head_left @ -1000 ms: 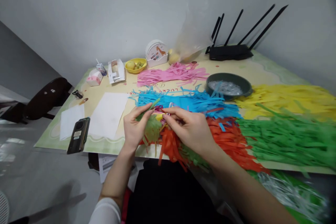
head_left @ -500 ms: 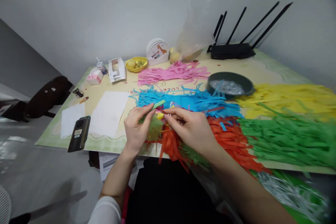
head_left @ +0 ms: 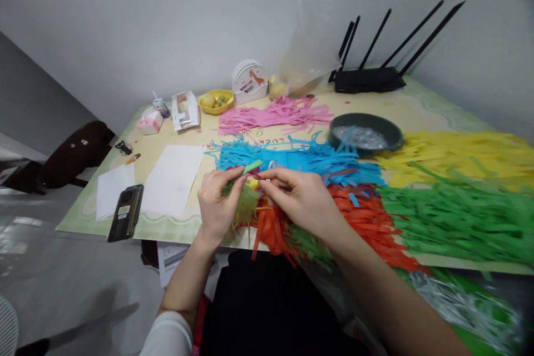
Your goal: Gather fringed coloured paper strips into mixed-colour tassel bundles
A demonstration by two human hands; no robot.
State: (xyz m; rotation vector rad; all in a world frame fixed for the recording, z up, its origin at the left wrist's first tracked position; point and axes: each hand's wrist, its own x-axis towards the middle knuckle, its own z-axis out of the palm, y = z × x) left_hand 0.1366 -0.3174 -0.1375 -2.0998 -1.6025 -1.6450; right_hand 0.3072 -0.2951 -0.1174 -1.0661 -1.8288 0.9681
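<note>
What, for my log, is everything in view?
table: one, cream-green, centre
large fringe piles: five, pink, blue, red, yellow, green, across table
fringe bundle: one, multicoloured, front centre
strip: one, green, centre
bowl: one, dark green, right
plastic bag: one, clear, back
router: one, black, back right
printed holder: one, white, back
fruit dish: one, yellow, back
packet: one, white, back left
box: one, pink-white, back left
drink carton: one, white-purple, back left
sheets: two, white, table's left
phone: one, dark, front left
seat: one, brown, far left
left hand: one, bare, centre, holding strip
right hand: one, bare, centre

Head view, facing forward and down.
</note>
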